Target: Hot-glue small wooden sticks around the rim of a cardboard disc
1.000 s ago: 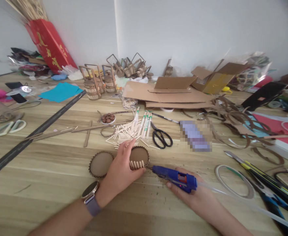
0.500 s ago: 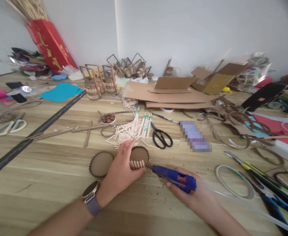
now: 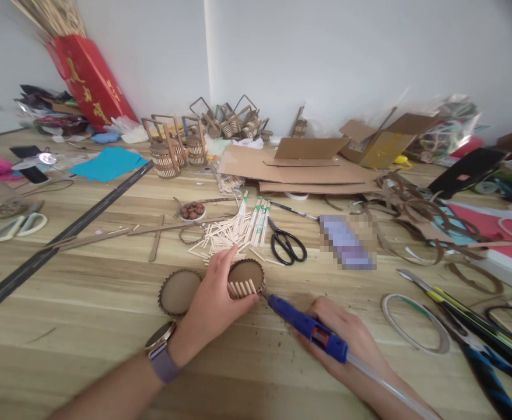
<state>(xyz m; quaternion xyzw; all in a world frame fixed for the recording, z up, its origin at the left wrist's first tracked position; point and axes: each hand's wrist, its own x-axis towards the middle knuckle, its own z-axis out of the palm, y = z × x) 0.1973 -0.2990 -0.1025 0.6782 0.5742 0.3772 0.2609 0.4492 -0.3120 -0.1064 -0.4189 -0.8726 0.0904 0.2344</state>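
Observation:
My left hand [image 3: 221, 291], with a watch on its wrist, grips a round brown cardboard disc [image 3: 248, 272] with a ridged rim. Several short wooden sticks [image 3: 242, 289] stand in a row along the disc's near edge, by my thumb. In my right hand [image 3: 343, 332] is a blue glue gun [image 3: 308, 324], a clear glue stick trailing from its back end. The nozzle points at the disc's right edge, close to the last stick; whether it touches cannot be made out. A second brown disc [image 3: 179, 291] lies flat to the left of my left hand.
Loose sticks [image 3: 225, 233], black scissors [image 3: 287, 245] and a small bowl of brown beads [image 3: 192, 211] lie beyond my hands. A tape roll [image 3: 416, 324] and utility knife [image 3: 479, 318] lie at right. Small lidded baskets [image 3: 165, 157] and cardboard sheets [image 3: 291, 169] stand behind.
The glue gun has turned in my right hand, its back end dropping lower while the nozzle stays near the disc. My left hand and the disc have shifted very slightly.

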